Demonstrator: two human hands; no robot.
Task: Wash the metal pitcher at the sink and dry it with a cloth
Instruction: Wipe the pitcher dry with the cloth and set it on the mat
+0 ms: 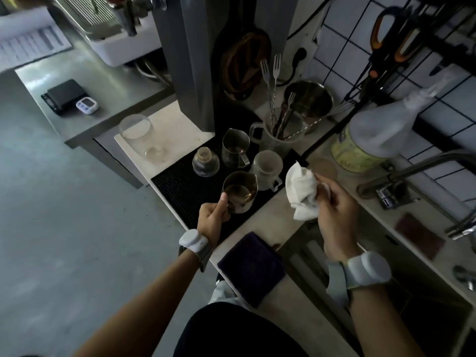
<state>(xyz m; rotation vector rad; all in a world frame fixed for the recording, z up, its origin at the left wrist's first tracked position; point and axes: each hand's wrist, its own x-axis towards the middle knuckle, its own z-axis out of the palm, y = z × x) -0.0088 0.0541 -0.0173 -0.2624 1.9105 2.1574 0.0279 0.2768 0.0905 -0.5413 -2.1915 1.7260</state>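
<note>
1. Left hand [212, 217], lower centre of the frame, clamped on the handle of the metal pitcher [240, 191], thumb up along the rim.
2. Metal pitcher upright, mouth open upward, spout toward the right, over or on the black drip mat [185, 194]; contact with the mat not clear.
3. Right hand [334, 210], right of centre, closed around a bunched white cloth [302, 193], held just right of the pitcher and apart from it.
4. White bands on both wrists.
5. Behind the pitcher on the mat: a second metal pitcher [235, 148], upright; an upturned glass jar [205, 162] to its left; an upturned frosted mug [266, 170] to its right.
6. Further back, a clear measuring jug [282, 140] with forks and long bar spoons standing in it; a steel pot [309, 99] behind that.
7. Tall empty glass [139, 135] on the pale worktop [268, 220], left of the mat.
8. Dark purple cloth [253, 266] draped over the worktop edge, low in the centre.
9. Tap [425, 163] at the right edge, arching over the sink area; large plastic bottle [373, 135] above it by the tiled wall.
10. Black scale [64, 95] and small white timer [87, 105] on the grey surface, upper left.
</note>
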